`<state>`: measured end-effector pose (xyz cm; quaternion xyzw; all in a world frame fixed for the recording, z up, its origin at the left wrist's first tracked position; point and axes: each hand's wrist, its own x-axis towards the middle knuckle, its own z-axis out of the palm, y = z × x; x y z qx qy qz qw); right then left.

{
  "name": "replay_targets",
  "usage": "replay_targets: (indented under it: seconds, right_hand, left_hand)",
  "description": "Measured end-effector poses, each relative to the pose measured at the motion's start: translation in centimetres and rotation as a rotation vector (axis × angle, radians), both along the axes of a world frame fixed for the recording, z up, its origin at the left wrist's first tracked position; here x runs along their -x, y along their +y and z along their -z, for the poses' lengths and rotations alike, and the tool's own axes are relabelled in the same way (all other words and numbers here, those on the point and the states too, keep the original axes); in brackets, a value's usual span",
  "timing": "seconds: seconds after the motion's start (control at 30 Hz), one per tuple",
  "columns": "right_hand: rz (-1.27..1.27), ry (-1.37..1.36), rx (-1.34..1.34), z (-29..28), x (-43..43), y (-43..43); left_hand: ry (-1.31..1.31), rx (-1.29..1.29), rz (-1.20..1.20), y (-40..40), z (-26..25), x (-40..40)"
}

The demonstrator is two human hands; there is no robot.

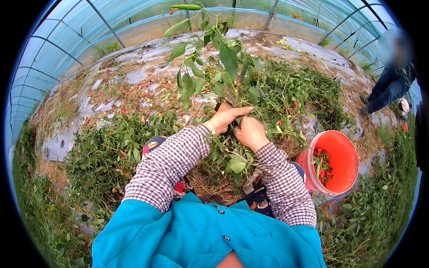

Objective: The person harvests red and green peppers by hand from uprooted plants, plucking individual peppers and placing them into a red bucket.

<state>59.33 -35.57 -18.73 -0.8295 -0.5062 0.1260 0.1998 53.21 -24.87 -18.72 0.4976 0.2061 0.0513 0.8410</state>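
Note:
Close together in front of me, my left hand (pixel 224 119) and my right hand (pixel 250 133) are at the lower part of a leafy pepper branch (pixel 229 62). The left thumb points right, over the curled right hand. Leaves partly hide the left fingers; the right fingertips are out of sight, so what each one grips is unclear. A long green pepper (pixel 186 7) shows at the branch's far end. Cut or pulled plants lie beneath my hands. To the right stands a red bucket (pixel 345 150) holding red peppers (pixel 324 172) and green bits.
Heaps of pepper plants (pixel 110 147) lie to the left and at the right (pixel 301 90). Grey mulch film (pixel 62 144) and straw cover the ground, with red peppers scattered about. Another person (pixel 390 80) stands at the far right. Plastic greenhouse walls (pixel 134 30) curve behind.

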Motion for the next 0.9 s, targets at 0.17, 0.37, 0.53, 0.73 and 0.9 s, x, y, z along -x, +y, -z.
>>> replay_targets:
  seconds: [0.17,0.37,0.53,0.73,0.9]
  right_hand:
    - [-0.037,0.106,-0.086,-0.1,-0.1,0.0]
    - [-0.123,0.242,-0.326,0.1,-1.6,-0.5]
    - [-0.065,0.355,-0.687,-3.2,-1.5,-1.7]
    - [0.322,1.069,-1.284,-3.6,-7.2,-5.2]
    - [0.386,1.196,-0.91,-2.4,-8.7,-5.4]
  left_hand:
    - [0.066,-0.007,-0.052,1.4,1.7,-0.3]
    - [0.077,0.009,-0.182,1.6,0.7,-0.8]
    - [0.056,0.125,-0.247,5.8,-0.2,0.8]
    - [-0.001,0.204,-0.283,7.9,-4.0,3.9]
    - [-0.156,0.226,-0.359,7.9,-5.8,6.4]
